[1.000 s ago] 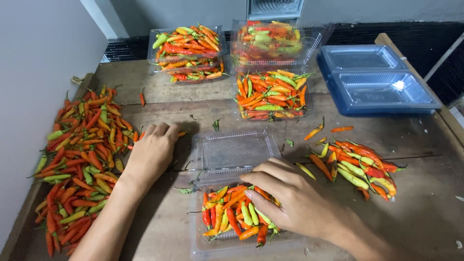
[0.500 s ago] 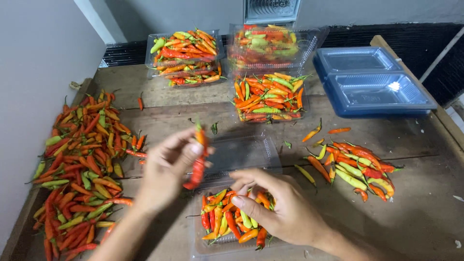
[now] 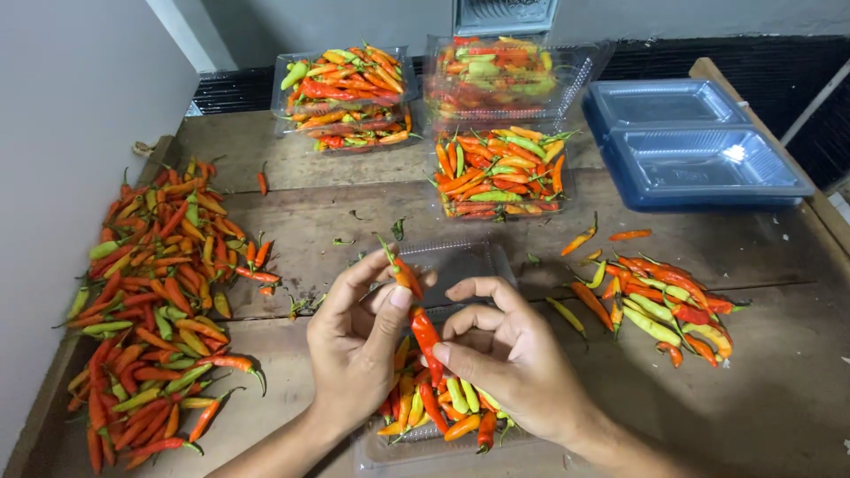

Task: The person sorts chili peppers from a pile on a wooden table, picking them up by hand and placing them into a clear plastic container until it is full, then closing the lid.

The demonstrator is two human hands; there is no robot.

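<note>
weathered wooden worktop (image 3: 761, 389), seen from above, with a pale wall along the left edge and dark grating at the back. both of the person's hands meet at the middle of the picture, just above an open clear plastic tray (image 3: 443, 434) partly filled with red, orange and green chilies. left hand (image 3: 359, 341) pinches a small orange-red chili (image 3: 403, 273) between thumb and fingertips, its green stem pointing up and to the left; the grip is closed on it. right hand (image 3: 509, 354) holds a longer red chili (image 3: 427, 335) between thumb and forefinger, the grip closed on it, the pepper hanging down toward the tray. the two chilies sit just beside each other, the small one above the long one; whether they touch cannot be told. the tray's clear hinged lid (image 3: 460, 261) lies flat behind the hands.

a large loose heap of chilies (image 3: 150, 301) covers the left side of the worktop, well apart from the hands. a smaller heap of chilies (image 3: 660, 296) lies to the right of the right hand. at the back stand three filled clear trays: one at back left (image 3: 345, 88), one at back centre (image 3: 500, 75), and one in front of it (image 3: 500, 173). stacked blue plastic trays (image 3: 699, 146) sit at the back right. a few green stems and single chilies are scattered on the bare wood between them.
</note>
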